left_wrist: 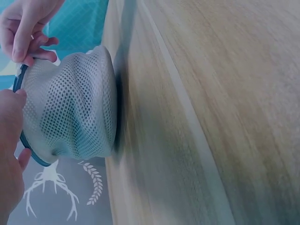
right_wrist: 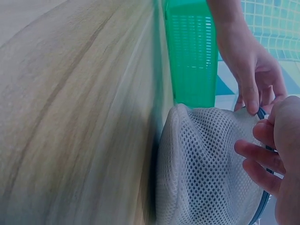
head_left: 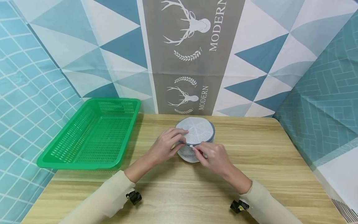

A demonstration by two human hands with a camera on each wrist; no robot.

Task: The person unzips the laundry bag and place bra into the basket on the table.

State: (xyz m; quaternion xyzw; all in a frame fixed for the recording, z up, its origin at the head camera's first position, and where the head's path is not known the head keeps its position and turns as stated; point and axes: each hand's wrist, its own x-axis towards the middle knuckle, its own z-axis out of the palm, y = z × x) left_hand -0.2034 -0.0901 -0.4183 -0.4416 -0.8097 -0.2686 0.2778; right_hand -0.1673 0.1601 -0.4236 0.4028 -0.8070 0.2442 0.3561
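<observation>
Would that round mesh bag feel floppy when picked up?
The mesh bag would probably sag, since its side wall already buckles. It is likely light, being thin netting. Standing upright on the table, it seems likelier to slide than roll.

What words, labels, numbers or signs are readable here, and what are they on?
"MODERN": larger white lettering, sideways, high on the gray wall panel.
"MODERN": smaller white lettering, sideways, lower on the same panel.
I can make out no text on the mesh bag or green basket.
</observation>
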